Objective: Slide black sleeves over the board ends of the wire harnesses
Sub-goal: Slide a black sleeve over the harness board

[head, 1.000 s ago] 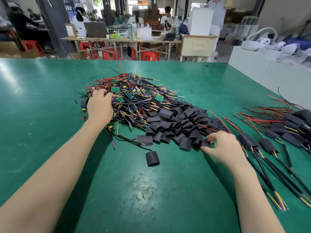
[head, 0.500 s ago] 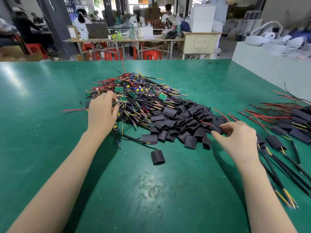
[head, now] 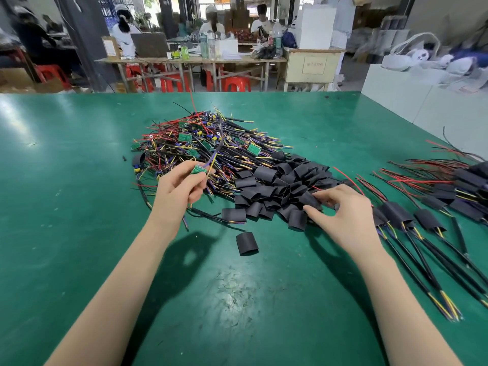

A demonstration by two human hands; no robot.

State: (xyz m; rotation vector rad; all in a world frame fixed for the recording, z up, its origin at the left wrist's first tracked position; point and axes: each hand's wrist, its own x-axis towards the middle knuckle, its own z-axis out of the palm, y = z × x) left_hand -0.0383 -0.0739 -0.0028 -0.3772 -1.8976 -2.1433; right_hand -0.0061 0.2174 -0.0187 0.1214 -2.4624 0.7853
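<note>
Left hand [head: 177, 191] pinching a small green board [head: 198, 169] above the counter [head: 66, 180], right hand [head: 346, 215] open over black sleeves [head: 280, 188]; next, probably picking one sleeve.

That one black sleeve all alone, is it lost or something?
A little. One black sleeve lies by itself on the green table, apart from the sleeve pile near the right hand. It seems to have strayed off. It looks undamaged.

Green table [head: 66, 207], red stools [head: 235, 84], far workbench [head: 190, 60], white boxes [head: 412, 101]
</note>
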